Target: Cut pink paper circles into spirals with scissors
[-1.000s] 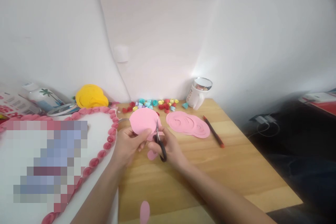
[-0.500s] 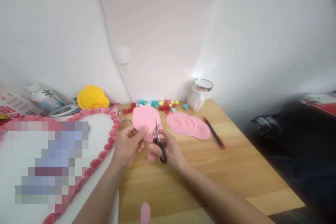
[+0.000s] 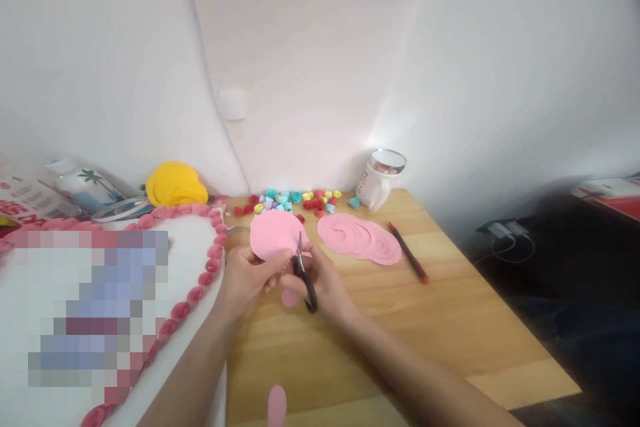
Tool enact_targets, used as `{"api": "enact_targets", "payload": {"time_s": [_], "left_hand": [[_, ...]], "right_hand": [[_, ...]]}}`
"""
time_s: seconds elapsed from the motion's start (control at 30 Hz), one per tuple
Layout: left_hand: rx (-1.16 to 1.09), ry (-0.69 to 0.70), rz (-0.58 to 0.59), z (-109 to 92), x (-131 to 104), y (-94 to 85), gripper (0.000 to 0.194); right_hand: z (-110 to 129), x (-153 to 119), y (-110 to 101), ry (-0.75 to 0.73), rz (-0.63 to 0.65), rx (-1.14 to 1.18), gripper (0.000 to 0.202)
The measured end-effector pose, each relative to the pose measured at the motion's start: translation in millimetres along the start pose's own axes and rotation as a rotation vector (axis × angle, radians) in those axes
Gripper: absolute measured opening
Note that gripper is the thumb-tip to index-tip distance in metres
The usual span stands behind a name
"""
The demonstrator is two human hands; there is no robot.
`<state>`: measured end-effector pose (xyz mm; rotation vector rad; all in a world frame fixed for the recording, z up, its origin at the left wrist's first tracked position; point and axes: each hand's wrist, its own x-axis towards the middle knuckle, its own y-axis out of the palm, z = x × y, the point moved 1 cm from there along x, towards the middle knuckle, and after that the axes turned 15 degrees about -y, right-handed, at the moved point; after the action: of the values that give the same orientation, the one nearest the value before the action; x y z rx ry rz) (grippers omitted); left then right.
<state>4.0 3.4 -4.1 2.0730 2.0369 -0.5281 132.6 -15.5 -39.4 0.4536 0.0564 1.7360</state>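
Pinched in my left hand [image 3: 250,278] is a pink paper piece [image 3: 273,233] with a rounded outline, held above the wooden table [image 3: 440,333]. My right hand [image 3: 320,280] grips black-handled scissors [image 3: 309,287], their blades at the right edge of the paper. Part of the blades is hidden by the paper. A small pink scrap [image 3: 289,297] shows below, between my hands. Another pink scrap [image 3: 277,405] lies near the table's front edge. Spiral-cut pink paper discs [image 3: 357,239] lie overlapping to the right of my hands.
A red and black pen [image 3: 409,253] lies right of the discs. A white mug [image 3: 377,180] stands by the wall, near small coloured paper rolls [image 3: 283,201]. At left are a white board edged with pink rolls [image 3: 181,310], yellow paper [image 3: 176,185] and a bottle [image 3: 85,181].
The pink paper has turned and tilted lower in my left hand, uncovering more of the coloured rolls behind it. The scissor blades have dipped slightly.
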Motion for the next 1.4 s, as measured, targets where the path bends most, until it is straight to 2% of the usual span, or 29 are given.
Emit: {"api": "enact_targets", "payload": {"time_s": [0.57, 0.83, 1.4], "left_hand": [[0.046, 0.036, 0.004, -1.7, -0.4, -0.5, 0.034], [0.019, 0.053, 0.031, 0.6, 0.2, -3.5, 0.028], [-0.061, 0.06, 0.055, 0.8, 1.2, -3.0, 0.025]], "right_hand": [[6.8, 2.3, 2.1, 0.025, -0.014, -0.024, 0.044], [4.7, 0.9, 0.8, 0.067, -0.017, -0.014, 0.045], [1.6, -0.3, 1.4, 0.055, -0.022, -0.007, 0.043]]}}
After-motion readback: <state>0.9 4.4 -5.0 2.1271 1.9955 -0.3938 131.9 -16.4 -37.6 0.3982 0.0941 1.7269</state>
